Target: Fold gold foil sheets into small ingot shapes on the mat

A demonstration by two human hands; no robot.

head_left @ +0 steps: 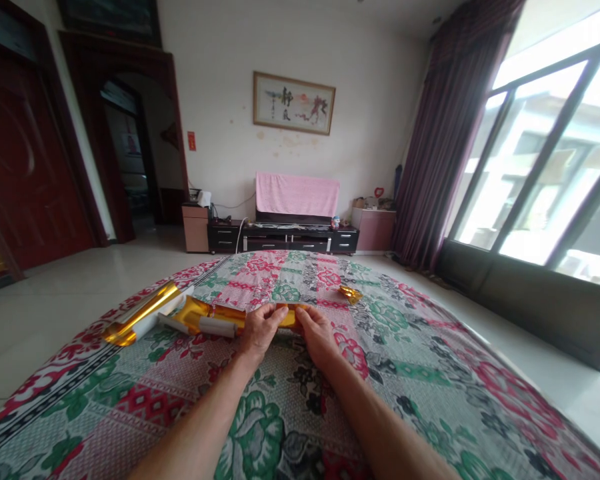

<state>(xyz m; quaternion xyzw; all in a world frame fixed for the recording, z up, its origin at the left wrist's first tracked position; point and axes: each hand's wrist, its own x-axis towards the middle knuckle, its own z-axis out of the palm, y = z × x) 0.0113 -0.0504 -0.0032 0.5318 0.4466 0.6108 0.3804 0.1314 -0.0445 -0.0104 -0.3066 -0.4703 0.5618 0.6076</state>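
Note:
Between my two hands a small piece of gold foil paper (291,316) is stretched, just above the patterned cloth. My left hand (261,328) pinches its left end, thumb pressed on top. The right end is pinched by my right hand (316,331) in the same way. Left of my left hand lie curled sheets of gold paper (194,315) with white backs. Farther left rests a rolled gold sheet (147,313). Beyond my right hand sits a small folded gold paper piece (351,295).
The floral cloth (395,400) covers the rounded surface before me. Past it, a low black TV cabinet (300,235) stands by the wall, with a pink cloth (297,194) over the television. Purple curtains (435,133) and windows are on the right, a red door (25,153) on the left.

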